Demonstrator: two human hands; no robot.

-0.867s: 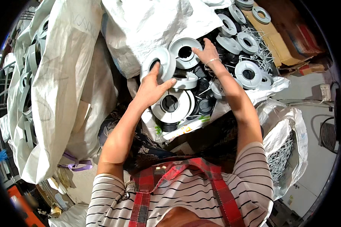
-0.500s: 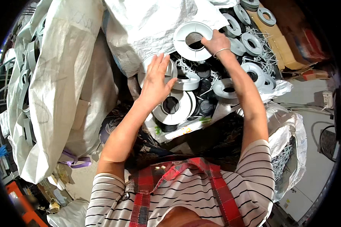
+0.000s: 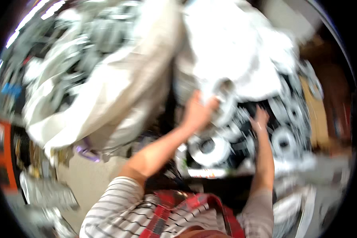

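Observation:
The picture is smeared by motion. My left hand [image 3: 198, 112] is closed on the edge of a tilted white plastic ring [image 3: 222, 113], its thumb toward the ring's hole. To the right, my right hand [image 3: 260, 118] reaches over dark pieces, its fingers apart and nothing visible between them. A white disc with a dark centre [image 3: 209, 150] lies below my left hand. Another pale ring [image 3: 283, 142] rests to the right of my right wrist. Small pale sticks and black parts lie blurred among the rings.
A large white woven sack [image 3: 119, 103] full of grey rings stands at the left. White sheeting [image 3: 234, 51] covers the far side of the pile. A cardboard piece [image 3: 314, 111] lies at the right, and a purple strap [image 3: 86, 150] hangs under the sack.
The view has swung left, so the pile sits farther right. My right hand has let go of the large white ring. My left hand, earlier flat on a disc, now grips a ring.

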